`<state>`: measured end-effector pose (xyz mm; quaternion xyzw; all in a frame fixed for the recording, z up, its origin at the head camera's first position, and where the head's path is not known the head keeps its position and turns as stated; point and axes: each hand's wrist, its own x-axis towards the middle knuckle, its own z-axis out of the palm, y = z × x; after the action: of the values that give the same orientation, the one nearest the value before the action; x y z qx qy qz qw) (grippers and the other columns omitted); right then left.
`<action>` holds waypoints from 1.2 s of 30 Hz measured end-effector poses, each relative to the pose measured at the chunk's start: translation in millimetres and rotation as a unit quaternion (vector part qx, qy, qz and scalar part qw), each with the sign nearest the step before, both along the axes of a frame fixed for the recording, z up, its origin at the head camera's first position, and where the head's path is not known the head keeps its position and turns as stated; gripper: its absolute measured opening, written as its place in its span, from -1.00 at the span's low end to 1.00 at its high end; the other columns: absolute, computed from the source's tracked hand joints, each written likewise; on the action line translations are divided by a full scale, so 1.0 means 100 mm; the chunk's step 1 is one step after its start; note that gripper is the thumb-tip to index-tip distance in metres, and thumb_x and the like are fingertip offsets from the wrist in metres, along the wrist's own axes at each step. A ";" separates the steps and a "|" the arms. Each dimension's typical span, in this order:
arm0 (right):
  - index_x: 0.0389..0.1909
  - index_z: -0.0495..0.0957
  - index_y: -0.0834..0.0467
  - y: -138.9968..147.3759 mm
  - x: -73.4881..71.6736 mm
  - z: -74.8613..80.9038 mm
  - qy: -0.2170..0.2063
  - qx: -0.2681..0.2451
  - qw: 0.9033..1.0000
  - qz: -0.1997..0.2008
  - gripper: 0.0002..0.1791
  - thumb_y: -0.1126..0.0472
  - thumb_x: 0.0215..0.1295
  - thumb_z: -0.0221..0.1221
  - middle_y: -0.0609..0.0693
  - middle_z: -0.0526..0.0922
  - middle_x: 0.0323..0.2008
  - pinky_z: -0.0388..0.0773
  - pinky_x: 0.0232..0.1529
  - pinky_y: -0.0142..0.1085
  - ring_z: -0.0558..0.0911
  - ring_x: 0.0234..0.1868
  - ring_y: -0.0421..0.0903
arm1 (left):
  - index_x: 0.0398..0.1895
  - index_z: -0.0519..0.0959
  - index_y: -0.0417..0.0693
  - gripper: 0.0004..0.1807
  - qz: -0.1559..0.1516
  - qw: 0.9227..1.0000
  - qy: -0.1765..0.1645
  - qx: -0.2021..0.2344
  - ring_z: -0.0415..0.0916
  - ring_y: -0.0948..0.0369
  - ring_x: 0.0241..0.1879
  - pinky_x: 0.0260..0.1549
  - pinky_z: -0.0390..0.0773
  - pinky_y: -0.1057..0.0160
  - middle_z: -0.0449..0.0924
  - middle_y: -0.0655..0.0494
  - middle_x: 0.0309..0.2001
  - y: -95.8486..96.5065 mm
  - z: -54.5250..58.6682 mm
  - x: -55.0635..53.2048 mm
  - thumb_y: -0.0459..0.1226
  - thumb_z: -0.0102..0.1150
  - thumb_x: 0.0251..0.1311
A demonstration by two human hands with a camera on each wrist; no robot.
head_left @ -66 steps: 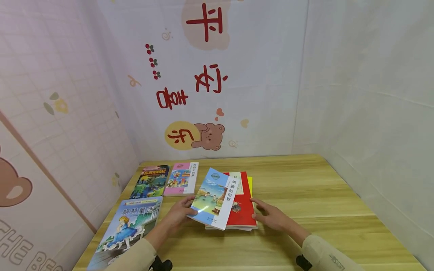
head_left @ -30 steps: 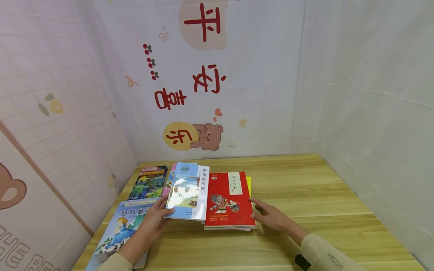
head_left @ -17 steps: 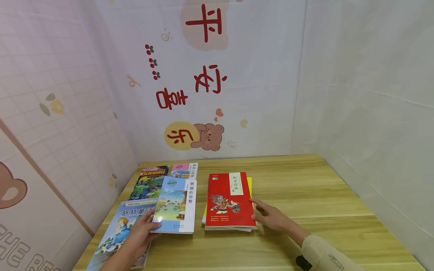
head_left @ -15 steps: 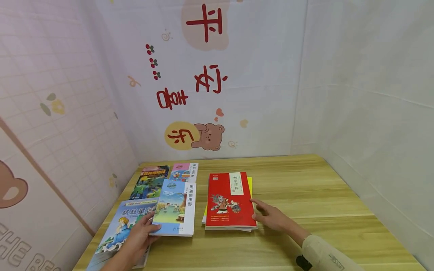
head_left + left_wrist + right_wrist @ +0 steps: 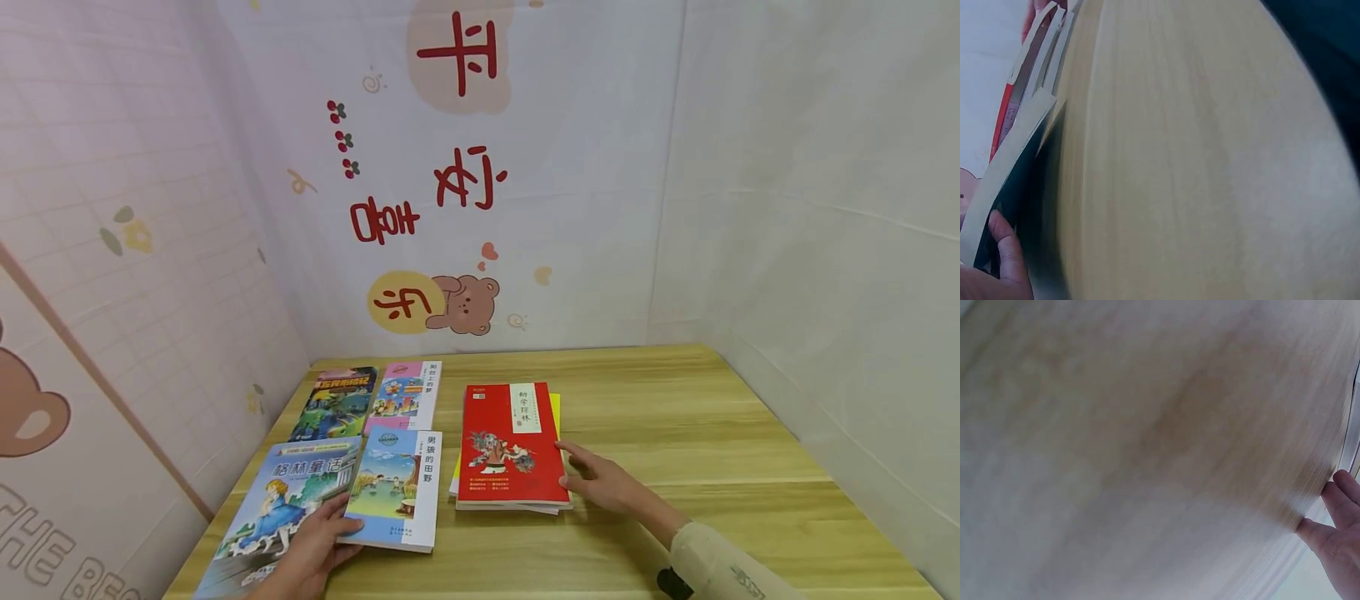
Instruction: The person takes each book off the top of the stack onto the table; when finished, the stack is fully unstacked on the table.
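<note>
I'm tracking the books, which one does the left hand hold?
The blue-and-white book with two children on its cover; the left hand grips it and no other.

Blue book [image 5: 390,487] farther from back wall [image 5: 585,208]

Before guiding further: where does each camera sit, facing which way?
Head: worn there, forward and down at the yellow-brown wooden table; left hand, right hand, beige cloth sleeve show.
Left wrist: worn there, facing along the table; left hand shows, holding the rectangular blue-and-white paperback.
Right wrist: worn there, facing the table; right fingers show.
Head and left wrist share the rectangular red paperback.
</note>
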<state>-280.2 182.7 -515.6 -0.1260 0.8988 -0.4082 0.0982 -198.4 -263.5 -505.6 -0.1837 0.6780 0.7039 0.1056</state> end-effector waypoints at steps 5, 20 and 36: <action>0.46 0.31 -0.08 0.01 0.02 0.02 0.002 -0.003 1.000 0.002 -0.27 -0.07 0.29 0.28 0.26 0.44 0.29 0.20 0.26 0.32 0.37 0.34 0.27 | 0.51 -0.07 -0.43 -0.08 -0.054 0.990 0.031 -0.130 -0.09 -0.44 0.38 0.16 0.28 -0.34 -0.22 -0.55 0.44 0.08 0.09 -0.03 -0.32 0.28 0.26; 0.46 0.31 -0.04 0.01 0.02 0.00 -0.010 -0.026 1.000 -0.010 -0.26 -0.04 0.28 0.29 0.27 0.43 0.30 0.25 0.25 0.30 0.38 0.33 0.27 | 0.48 0.23 -0.15 -0.24 -0.068 0.968 0.132 -0.201 0.16 -0.22 0.38 0.15 0.41 -0.19 0.20 -0.26 0.42 0.47 0.33 -0.41 -0.26 0.32 0.25; 0.54 0.14 0.09 -0.05 -0.03 0.11 0.020 -0.073 0.997 -0.016 -0.19 0.06 0.35 0.25 0.30 0.40 0.32 0.32 0.23 0.25 0.34 0.33 0.37 | 0.47 0.23 -0.18 -0.25 -0.106 0.964 0.170 -0.176 0.27 -0.19 0.31 0.09 0.48 -0.13 0.28 -0.28 0.35 0.77 0.36 -0.65 -0.25 0.32 0.27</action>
<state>-283.6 178.1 -504.1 -0.1263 0.8701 -0.4720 0.0642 -263.6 -186.1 -469.7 -0.0042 0.8144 0.5795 0.0286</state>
